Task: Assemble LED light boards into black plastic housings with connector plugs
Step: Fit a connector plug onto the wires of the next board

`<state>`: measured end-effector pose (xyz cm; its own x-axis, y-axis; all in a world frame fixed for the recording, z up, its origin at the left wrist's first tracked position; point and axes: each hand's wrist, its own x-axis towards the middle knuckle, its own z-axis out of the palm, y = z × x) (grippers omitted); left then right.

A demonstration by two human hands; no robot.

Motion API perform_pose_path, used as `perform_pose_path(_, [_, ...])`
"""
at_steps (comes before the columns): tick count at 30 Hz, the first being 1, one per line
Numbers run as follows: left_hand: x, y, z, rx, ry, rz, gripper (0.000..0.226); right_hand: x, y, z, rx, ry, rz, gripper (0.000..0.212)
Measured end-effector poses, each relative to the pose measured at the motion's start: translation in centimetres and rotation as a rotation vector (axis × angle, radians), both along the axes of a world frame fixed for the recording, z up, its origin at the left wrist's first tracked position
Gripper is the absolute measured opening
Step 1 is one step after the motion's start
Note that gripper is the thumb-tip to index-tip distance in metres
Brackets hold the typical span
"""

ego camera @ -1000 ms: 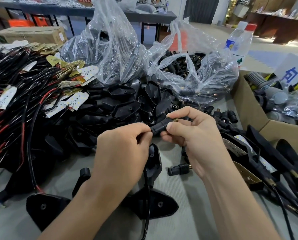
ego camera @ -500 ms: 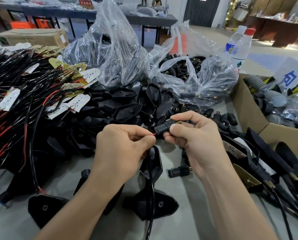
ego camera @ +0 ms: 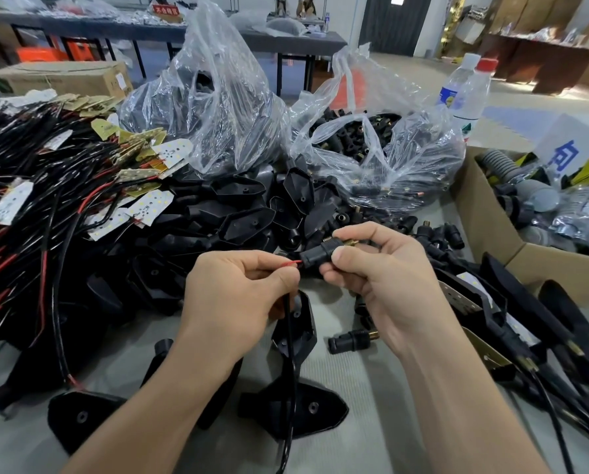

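The connector plug [ego camera: 322,253] is matt black plastic with a brass-coloured threaded metal tip. The red wire [ego camera: 291,264] entering it has smooth, slightly glossy insulation. The black housings [ego camera: 248,227] are smooth plastic with a dull sheen. The LED boards [ego camera: 152,208] show flat, matt white faces. The plastic bags [ego camera: 217,107] are clear, crinkled and glossy. The cardboard box [ego camera: 484,230] is matt brown, and the table [ego camera: 371,388] has a grey, finely ribbed covering.
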<state>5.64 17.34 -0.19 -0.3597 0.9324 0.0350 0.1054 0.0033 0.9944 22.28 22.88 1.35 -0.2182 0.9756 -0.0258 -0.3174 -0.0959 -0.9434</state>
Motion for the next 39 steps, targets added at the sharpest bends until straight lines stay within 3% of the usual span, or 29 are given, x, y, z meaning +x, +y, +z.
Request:
perform_pose_path(6, [-0.4, 0.1, -0.4, -0.02, 0.082, -0.009, 0.028, 0.3, 0.0, -0.2, 0.131, -0.132, 0.071, 0.028])
perform_pose_path(12, [-0.3, 0.2, 0.1, -0.043, -0.057, -0.07, 0.019, 0.7, 0.3, -0.4, 0.146, -0.112, 0.049, 0.027])
perform_pose_path(18, [-0.4, 0.1, 0.3, -0.06, -0.181, -0.119, 0.027, 0.6, 0.1, -0.2, 0.094, -0.042, 0.083, 0.027])
perform_pose_path(35, [-0.3, 0.2, -0.4, 0.076, 0.006, 0.05, 0.012, 0.1, -0.1, -0.1, 0.009, 0.06, 0.067, 0.025])
perform_pose_path(39, [0.1, 0.3, -0.3, 0.024, -0.116, 0.048, 0.017, -0.4, -0.2, -0.2, -0.012, 0.09, 0.037, 0.026])
